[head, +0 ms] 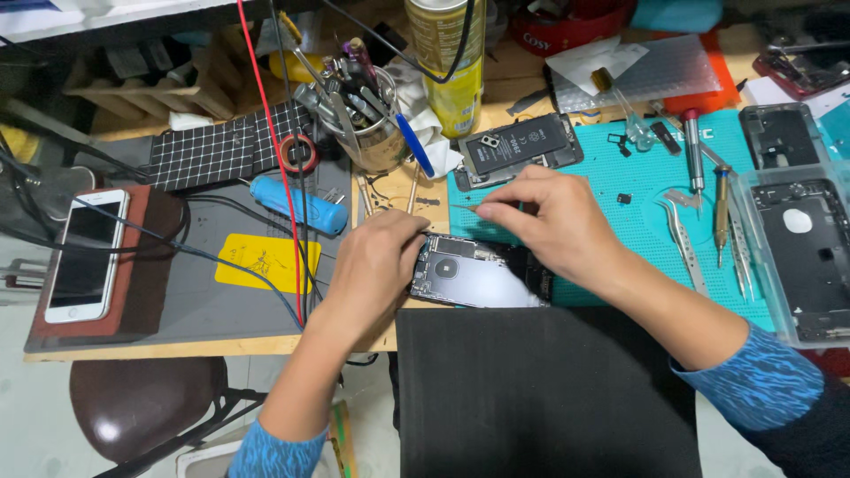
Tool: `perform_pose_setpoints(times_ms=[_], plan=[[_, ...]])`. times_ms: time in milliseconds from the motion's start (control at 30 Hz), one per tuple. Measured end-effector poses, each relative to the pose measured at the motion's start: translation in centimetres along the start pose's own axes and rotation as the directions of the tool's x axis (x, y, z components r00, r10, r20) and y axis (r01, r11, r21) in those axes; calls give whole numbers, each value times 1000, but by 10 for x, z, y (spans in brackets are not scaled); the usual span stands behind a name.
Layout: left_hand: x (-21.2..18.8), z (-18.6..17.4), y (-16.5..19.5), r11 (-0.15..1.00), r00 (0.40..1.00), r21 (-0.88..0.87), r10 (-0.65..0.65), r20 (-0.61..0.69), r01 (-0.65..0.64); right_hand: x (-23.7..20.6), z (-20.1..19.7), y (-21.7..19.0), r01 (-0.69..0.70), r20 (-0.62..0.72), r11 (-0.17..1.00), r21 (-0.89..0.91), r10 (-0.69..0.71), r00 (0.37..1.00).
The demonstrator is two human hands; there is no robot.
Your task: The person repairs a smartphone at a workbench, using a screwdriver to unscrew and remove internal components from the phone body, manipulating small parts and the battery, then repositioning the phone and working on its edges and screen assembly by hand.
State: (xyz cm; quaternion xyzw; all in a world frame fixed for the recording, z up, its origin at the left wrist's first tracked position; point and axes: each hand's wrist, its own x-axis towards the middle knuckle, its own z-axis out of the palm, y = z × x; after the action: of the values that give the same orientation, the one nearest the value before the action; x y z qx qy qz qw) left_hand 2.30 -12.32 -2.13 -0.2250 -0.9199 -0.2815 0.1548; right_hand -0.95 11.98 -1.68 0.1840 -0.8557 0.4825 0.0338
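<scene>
At the far left a white phone (84, 255) is lying face up on a brown pad (142, 292), with dark cables running across it, and a brown stool seat (142, 403) is showing below the wooden bench edge. Moving right, a grey work mat (221, 301) with a yellow patch is covering the bench, a blue cylinder (297, 204) is resting on it, and a red wire (279, 177) is crossing down over both. Behind, a clear cup of tools (372, 124) and a yellow spray can (452, 62) are standing near the back. The left hand (376, 265) is pressing down on the left end of the opened phone body (474, 274), fingers curled over its edge and gripping it. That phone body is lying at the near bench edge, just above a black cloth (540, 389), partly on a teal mat (637, 204). The right hand (553, 217) is pinching a thin pointed tool (465, 208) over the phone body. A black battery (522, 146) is lying behind the hands. Farther right, a screwdriver (693, 150) and tweezers (683, 239) are resting on the teal mat, and a dark phone housing (810, 257) is sitting in a clear tray at the edge.
</scene>
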Motion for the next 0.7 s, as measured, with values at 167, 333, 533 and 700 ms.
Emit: perform_pose_setpoints(times_ms=[167, 333, 533, 700], plan=[[15, 2, -4, 996, 986, 57, -77, 149, 70, 0, -7, 7, -60, 19, 998, -21, 60, 998], [13, 1, -6, 989, 978, 5, -149, 148, 150, 2, -5, 13, -126, 113, 991, 43, 120, 986], [11, -2, -6, 933, 921, -87, -324, 215, 349, 4, -4, 15, -236, 221, 961, 141, 202, 954], [13, -2, 4, 899, 880, -91, -393, 267, 429, 7, -1, 9, -154, 224, 988, 10, 148, 963]])
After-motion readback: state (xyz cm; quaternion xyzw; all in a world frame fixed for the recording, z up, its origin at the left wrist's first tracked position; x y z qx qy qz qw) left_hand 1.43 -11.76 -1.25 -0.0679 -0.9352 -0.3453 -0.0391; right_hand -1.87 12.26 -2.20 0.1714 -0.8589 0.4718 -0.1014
